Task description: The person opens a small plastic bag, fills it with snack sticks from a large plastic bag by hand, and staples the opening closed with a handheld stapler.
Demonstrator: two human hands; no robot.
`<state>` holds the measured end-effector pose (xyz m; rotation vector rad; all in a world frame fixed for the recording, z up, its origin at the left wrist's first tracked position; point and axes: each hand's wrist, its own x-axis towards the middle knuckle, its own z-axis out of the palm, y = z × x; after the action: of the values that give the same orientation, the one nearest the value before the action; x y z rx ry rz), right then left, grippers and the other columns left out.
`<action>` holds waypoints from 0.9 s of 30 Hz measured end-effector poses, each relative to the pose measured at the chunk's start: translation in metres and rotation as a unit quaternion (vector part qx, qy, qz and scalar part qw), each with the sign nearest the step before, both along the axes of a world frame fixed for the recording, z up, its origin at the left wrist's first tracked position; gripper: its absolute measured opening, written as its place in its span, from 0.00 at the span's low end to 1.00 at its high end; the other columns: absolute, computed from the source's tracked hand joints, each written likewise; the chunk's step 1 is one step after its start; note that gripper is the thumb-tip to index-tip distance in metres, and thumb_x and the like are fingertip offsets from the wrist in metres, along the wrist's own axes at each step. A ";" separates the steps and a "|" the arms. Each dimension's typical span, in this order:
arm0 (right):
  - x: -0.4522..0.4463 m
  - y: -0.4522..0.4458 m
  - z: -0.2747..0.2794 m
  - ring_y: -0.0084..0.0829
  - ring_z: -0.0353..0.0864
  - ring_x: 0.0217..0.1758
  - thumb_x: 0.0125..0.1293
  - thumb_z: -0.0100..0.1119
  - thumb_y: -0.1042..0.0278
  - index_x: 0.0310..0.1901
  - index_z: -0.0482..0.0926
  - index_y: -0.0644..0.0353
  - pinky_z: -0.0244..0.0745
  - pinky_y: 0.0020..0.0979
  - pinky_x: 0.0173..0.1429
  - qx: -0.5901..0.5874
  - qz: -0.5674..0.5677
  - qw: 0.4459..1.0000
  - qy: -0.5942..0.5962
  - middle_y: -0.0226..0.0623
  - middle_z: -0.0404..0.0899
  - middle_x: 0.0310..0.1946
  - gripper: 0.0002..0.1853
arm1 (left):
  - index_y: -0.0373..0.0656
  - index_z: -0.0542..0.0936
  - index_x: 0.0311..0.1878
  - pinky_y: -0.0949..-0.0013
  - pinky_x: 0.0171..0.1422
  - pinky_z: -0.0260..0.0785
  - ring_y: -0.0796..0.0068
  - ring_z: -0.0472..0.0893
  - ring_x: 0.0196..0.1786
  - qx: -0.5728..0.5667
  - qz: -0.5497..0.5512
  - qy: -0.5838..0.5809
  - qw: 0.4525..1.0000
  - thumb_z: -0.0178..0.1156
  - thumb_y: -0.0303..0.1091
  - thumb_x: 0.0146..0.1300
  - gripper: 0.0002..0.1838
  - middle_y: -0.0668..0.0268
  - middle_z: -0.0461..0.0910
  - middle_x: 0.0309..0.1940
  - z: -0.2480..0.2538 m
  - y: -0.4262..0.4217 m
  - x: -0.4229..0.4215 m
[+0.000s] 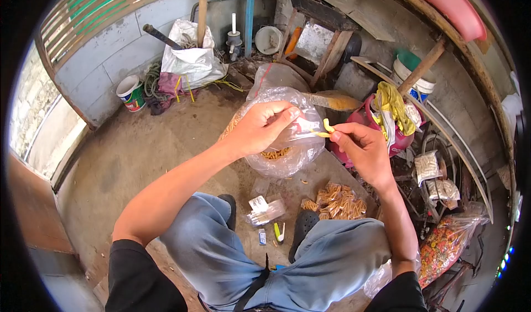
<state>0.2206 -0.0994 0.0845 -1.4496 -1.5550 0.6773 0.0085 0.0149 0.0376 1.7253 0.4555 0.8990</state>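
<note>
My left hand (264, 128) is closed, thumb against forefinger, on what looks like the edge of a small clear plastic bag (307, 125) with some red on it. In my right hand (363, 150) a thin, bent yellow strip (327, 127) is pinched between thumb and fingers, close to that bag's right side. Whether the strip touches the bag I cannot tell. Below and behind both hands stands a large clear plastic bag (285, 165) with brown stick-shaped snacks (275, 154) inside, its top partly hidden by my left hand.
Filled snack packets (338, 201) lie by my right foot. Between my feet are clear empty packets (266, 210), a green-and-white tool (279, 233) and a small blue-and-white box (262, 236). A pink tub (362, 118) with yellow cloth and a bag of colourful packets (448, 248) stand at right.
</note>
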 end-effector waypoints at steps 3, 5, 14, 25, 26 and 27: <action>-0.007 0.003 -0.006 0.11 0.69 0.31 0.64 0.63 0.73 0.43 0.82 0.67 0.64 0.17 0.34 0.046 0.013 0.999 0.007 0.23 0.78 0.30 0.08 | 0.35 0.80 0.46 0.74 0.51 0.69 0.82 0.77 0.41 0.020 0.004 0.003 1.000 0.49 0.38 0.74 0.15 0.67 0.82 0.37 0.001 -0.002 0.001; -0.011 0.003 -0.004 0.11 0.70 0.33 0.64 0.63 0.74 0.43 0.83 0.66 0.65 0.17 0.35 0.034 0.020 0.999 0.018 0.24 0.79 0.32 0.08 | 0.36 0.80 0.46 0.74 0.51 0.69 0.82 0.77 0.41 0.027 0.006 0.002 1.000 0.49 0.38 0.74 0.15 0.67 0.82 0.38 0.000 -0.002 0.002; -0.007 0.005 0.002 0.13 0.71 0.33 0.66 0.59 0.76 0.41 0.80 0.67 0.66 0.18 0.36 0.155 -0.016 0.988 0.020 0.28 0.77 0.34 0.05 | 0.39 0.80 0.45 0.77 0.43 0.68 0.84 0.78 0.41 0.009 0.005 -0.064 0.998 0.49 0.39 0.74 0.15 0.68 0.82 0.38 0.005 -0.002 -0.001; 0.000 0.001 0.012 0.39 0.80 0.33 0.58 0.62 0.77 0.36 0.79 0.66 0.74 0.32 0.37 0.236 -0.042 0.934 -0.264 0.43 0.79 0.34 0.05 | 0.40 0.79 0.45 0.77 0.45 0.68 0.84 0.78 0.43 0.000 -0.009 -0.055 0.998 0.49 0.39 0.74 0.14 0.69 0.82 0.39 0.008 -0.003 -0.001; 0.001 0.002 0.011 0.40 0.80 0.34 0.57 0.62 0.77 0.36 0.79 0.65 0.75 0.33 0.38 0.243 -0.042 0.929 -0.274 0.43 0.79 0.34 0.05 | 0.40 0.79 0.45 0.77 0.45 0.68 0.84 0.78 0.43 0.000 -0.010 -0.055 0.998 0.49 0.39 0.74 0.14 0.69 0.82 0.39 0.008 -0.004 0.000; 0.000 0.001 0.011 0.40 0.80 0.34 0.57 0.62 0.77 0.36 0.79 0.65 0.75 0.33 0.38 0.243 -0.043 0.929 -0.274 0.43 0.79 0.34 0.05 | 0.40 0.79 0.46 0.77 0.45 0.69 0.84 0.78 0.43 -0.004 -0.005 -0.055 0.998 0.50 0.39 0.74 0.14 0.69 0.82 0.40 0.008 -0.004 0.000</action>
<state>0.2206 -0.0982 0.0958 -1.3638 -1.8897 -0.1969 0.0089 0.0106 0.0454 1.6599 0.3769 0.9789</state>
